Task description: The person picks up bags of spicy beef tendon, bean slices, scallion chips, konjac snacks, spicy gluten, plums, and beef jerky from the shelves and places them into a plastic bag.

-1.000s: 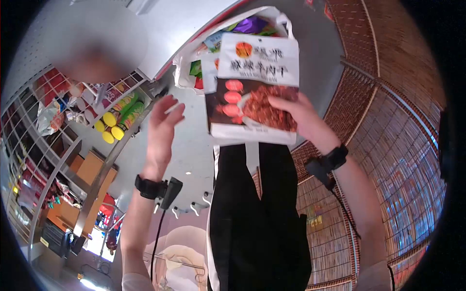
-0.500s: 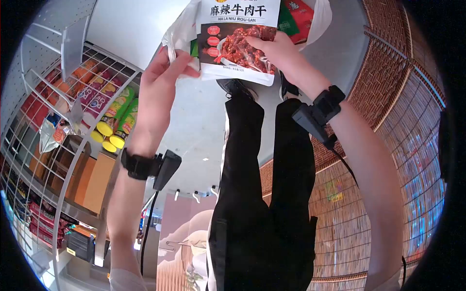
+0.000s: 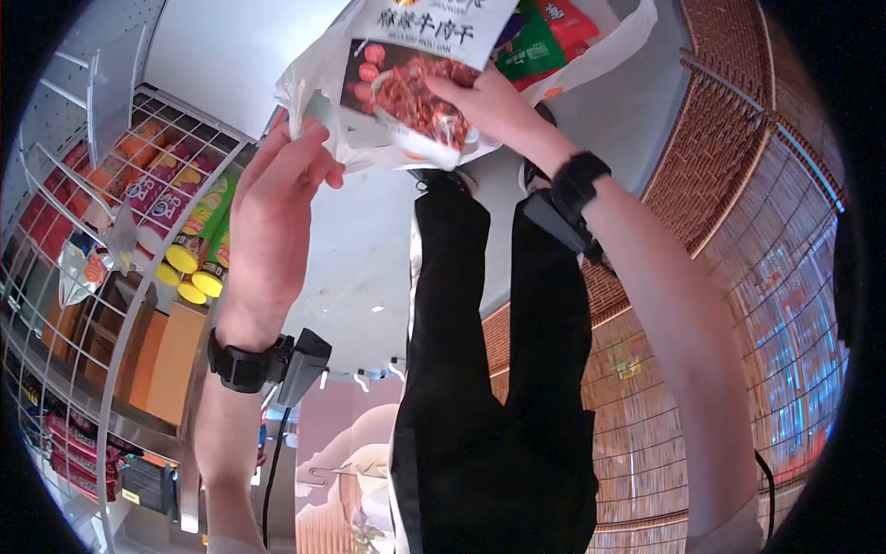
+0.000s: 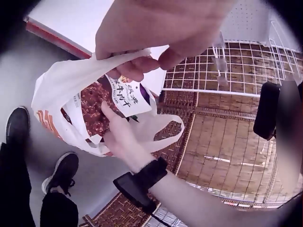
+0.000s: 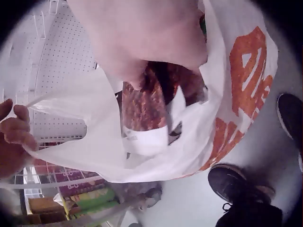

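Note:
In the head view my right hand (image 3: 498, 111) grips a white and dark beef jerky pouch (image 3: 415, 88), thumb on its printed front. The pouch slants down into the mouth of a white plastic bag (image 3: 309, 69). My left hand (image 3: 277, 212) pinches the bag's handle at the left and draws that side outward. From the left wrist, the bag (image 4: 61, 90) hangs with the pouch (image 4: 97, 109) partly inside. In the right wrist view the pouch's lower end (image 5: 147, 137) sits within the bag's opening. Green and red packs (image 3: 531, 46) lie in the bag beside it.
A wire rack (image 3: 138, 277) at the left holds chip tubes (image 3: 198, 263) and snack bags. A white shelf (image 3: 217, 55) stands behind the bag. Woven panels (image 3: 637, 369) run along the right. The person's shoes (image 4: 64, 170) are on the grey floor below.
My left hand went from free in the air to pinching the bag's handle, pulling it left. The jerky pouch moved up and over the bag, then tilted and shifted left into its mouth.

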`<action>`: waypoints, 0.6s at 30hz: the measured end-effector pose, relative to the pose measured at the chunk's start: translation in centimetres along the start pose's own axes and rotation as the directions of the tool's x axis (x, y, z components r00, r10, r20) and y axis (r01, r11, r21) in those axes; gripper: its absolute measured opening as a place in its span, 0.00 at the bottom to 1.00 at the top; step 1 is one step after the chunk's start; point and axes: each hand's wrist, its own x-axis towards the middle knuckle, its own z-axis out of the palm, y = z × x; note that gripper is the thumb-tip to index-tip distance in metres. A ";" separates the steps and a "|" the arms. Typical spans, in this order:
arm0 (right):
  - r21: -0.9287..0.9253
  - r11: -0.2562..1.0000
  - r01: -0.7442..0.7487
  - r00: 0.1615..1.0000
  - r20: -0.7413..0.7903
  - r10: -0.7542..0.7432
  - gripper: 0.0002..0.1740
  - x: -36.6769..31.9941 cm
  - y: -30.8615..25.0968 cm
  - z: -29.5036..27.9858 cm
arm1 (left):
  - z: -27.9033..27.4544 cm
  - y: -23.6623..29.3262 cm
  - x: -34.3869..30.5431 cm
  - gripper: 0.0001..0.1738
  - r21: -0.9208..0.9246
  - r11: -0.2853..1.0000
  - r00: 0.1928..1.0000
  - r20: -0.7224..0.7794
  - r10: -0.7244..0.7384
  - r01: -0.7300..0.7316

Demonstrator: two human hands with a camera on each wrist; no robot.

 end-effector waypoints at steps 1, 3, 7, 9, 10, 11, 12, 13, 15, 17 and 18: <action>0.016 1.000 -0.015 1.000 0.019 0.015 0.24 -0.7 -0.5 -0.7 | -0.1 0.2 0.0 0.08 -0.026 0.999 1.000 0.011 -0.026 0.026; 0.083 0.976 -0.199 0.979 0.059 0.194 0.27 -3.0 -2.8 -2.9 | -0.1 0.2 -0.2 0.08 -0.032 0.999 1.000 -0.012 -0.006 0.006; 0.047 0.918 -0.393 0.909 0.174 0.380 0.28 -5.4 -3.2 -8.1 | 0.8 0.1 -0.5 0.09 -0.019 1.000 0.999 -0.042 0.007 -0.008; 0.167 0.850 -0.500 0.858 0.232 0.459 0.29 -5.7 -3.2 -9.7 | 1.6 0.2 -0.7 0.10 -0.012 1.000 0.999 -0.052 0.014 -0.014; 0.122 0.881 -0.458 0.875 0.237 0.422 0.31 -5.0 -2.4 -10.3 | 1.9 0.1 -0.9 0.10 0.010 1.000 0.998 -0.065 0.011 -0.011; 0.128 0.887 -0.444 0.882 0.237 0.408 0.31 -4.1 -2.6 -10.6 | 2.2 0.1 -1.0 0.10 0.005 1.000 0.998 -0.067 0.014 -0.014; 0.138 0.891 -0.433 0.887 0.239 0.395 0.31 -3.1 -2.8 -10.7 | 2.4 -0.1 -1.2 0.10 0.024 1.000 0.998 -0.066 0.019 -0.018; 0.133 0.914 -0.382 0.912 0.216 0.350 0.31 -1.8 -2.5 -10.6 | 2.5 -0.1 -1.4 0.10 0.047 0.999 0.998 -0.066 0.023 -0.020; 0.085 0.922 -0.379 0.917 0.170 0.361 0.32 0.5 -3.3 -10.8 | 2.6 -0.1 -1.7 0.10 0.073 0.997 0.998 -0.050 0.034 -0.030; 0.086 0.898 -0.431 0.901 0.094 0.423 0.31 2.0 -3.6 -11.0 | 2.6 0.1 -2.1 0.10 0.100 0.994 0.999 -0.029 0.042 -0.039; 0.071 0.878 -0.474 0.881 0.027 0.473 0.31 3.1 -3.1 -11.5 | 2.8 0.3 -2.2 0.11 0.100 0.994 0.999 -0.033 0.038 -0.034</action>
